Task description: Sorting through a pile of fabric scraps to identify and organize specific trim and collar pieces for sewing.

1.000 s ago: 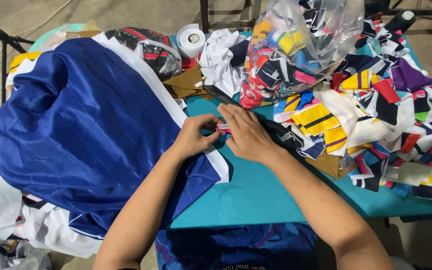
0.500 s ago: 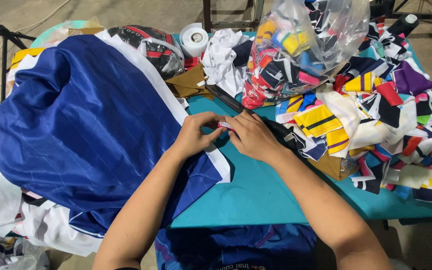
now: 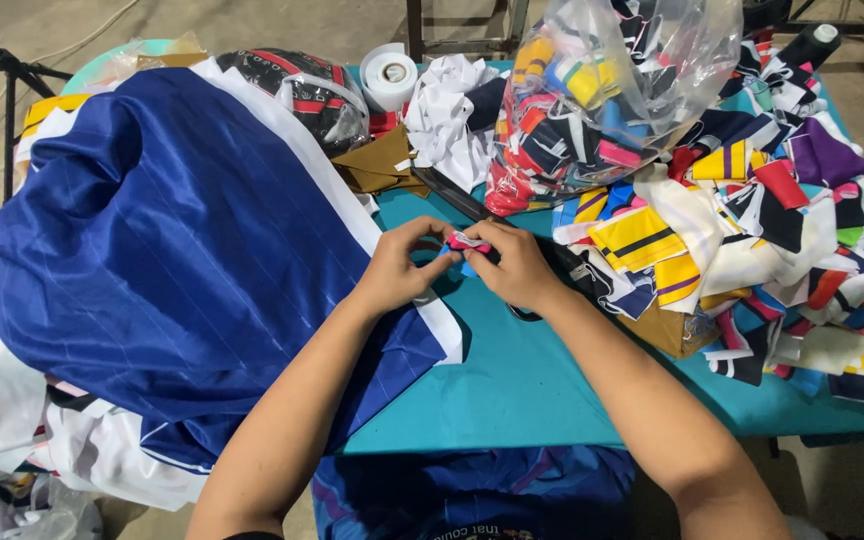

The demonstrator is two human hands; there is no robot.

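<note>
Two bare hands pinched a small pink and blue fabric piece [image 3: 467, 243] above a teal table [image 3: 512, 390].

The left hand [image 3: 400, 270] and the right hand [image 3: 514, 268] met over the table's middle, the fingers of each closed on opposite ends of the fabric piece, which was held just off the surface. A large blue striped satin cloth with a white border [image 3: 172, 250] lay heaped to the left, touching the left wrist. To the right sat a pile of multicoloured fabric scraps [image 3: 752, 240], behind it a clear plastic bag stuffed with scraps [image 3: 612, 90], and a white tape roll [image 3: 390, 75] farther back.
</note>
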